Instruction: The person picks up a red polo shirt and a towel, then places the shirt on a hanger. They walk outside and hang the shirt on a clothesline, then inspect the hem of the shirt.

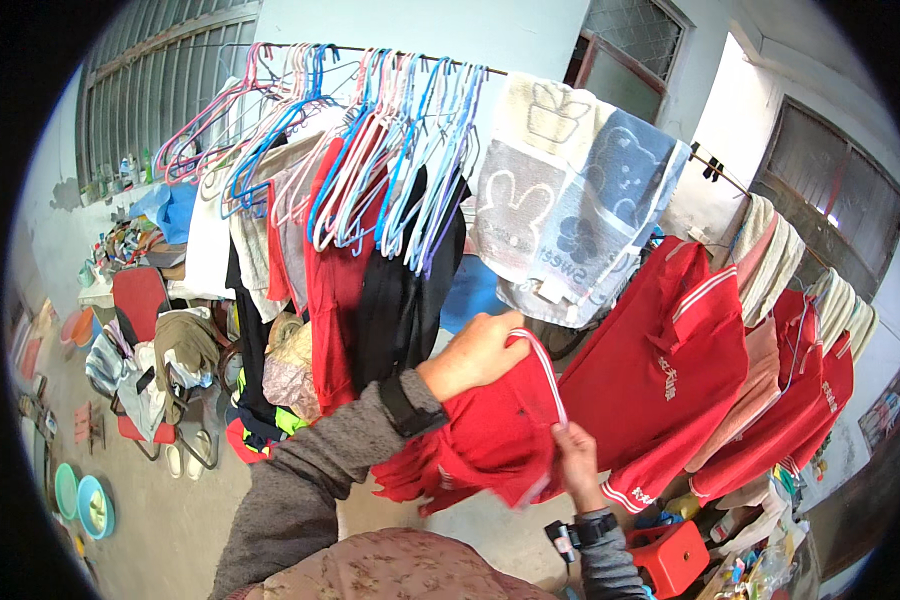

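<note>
Both my hands grip a red knit garment (487,427) with a white-striped edge, held up in front of me. My left hand (476,356) pinches the upper end of that striped edge, its thumb and fingers closed on the cloth. Lower and to the right, my right hand (579,454) holds the same trim. The garment's lower part hangs in loose folds and looks slightly blurred. Just right of it hangs a red polo shirt (660,367) with a striped collar and lettering on the chest.
Several plastic-coated hangers (390,150) and clothes hang from a line ahead. A patterned towel (570,195) hangs beside them. A red plastic stool (667,559) stands low at right; a clothes-covered chair (141,307) stands at left. Basins (96,506) sit on the floor.
</note>
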Motion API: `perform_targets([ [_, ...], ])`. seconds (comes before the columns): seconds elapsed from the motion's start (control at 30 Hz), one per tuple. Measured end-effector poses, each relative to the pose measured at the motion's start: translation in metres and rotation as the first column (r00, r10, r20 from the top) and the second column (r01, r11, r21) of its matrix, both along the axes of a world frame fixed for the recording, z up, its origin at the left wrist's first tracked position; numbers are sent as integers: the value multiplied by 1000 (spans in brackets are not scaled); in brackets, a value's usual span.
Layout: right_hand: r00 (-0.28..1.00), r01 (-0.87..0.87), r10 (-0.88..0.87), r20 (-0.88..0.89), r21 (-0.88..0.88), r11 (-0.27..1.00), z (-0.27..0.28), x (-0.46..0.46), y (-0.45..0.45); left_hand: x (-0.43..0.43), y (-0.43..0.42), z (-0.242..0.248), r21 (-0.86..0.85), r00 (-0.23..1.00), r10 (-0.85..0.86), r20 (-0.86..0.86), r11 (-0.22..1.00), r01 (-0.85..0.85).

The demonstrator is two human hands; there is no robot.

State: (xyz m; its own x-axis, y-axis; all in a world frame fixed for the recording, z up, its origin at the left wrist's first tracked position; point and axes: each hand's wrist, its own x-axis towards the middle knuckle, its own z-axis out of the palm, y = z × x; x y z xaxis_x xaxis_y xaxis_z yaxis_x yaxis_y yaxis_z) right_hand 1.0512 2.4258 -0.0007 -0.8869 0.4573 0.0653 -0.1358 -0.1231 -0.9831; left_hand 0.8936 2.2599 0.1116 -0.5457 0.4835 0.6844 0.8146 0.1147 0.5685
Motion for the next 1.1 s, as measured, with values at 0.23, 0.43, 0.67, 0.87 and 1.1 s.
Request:
perform_targets([
  [0.23,949,-314,302,85,216,924,84,-35,10,-33,-64,-53,-177,487,-572,660,512,841],
  [0.43,671,-728,560,486,574,375,147,-79,-16,-35,-102,-71,-23,633,-353,689,862,506],
  [0.67,921,-229,366,-134,574,786,241,-181,-90,-34,-79,-84,695,-147,-691,708,646,315],
  [0.87,960,-221,275,-46,474,852,251,-212,-123,-28,-75,-86,335,87,-447,890,773,539],
  [1.1,944,-124,271,-188,561,819,263,-192,-119,-35,-82,-89,279,146,-453,879,739,614],
])
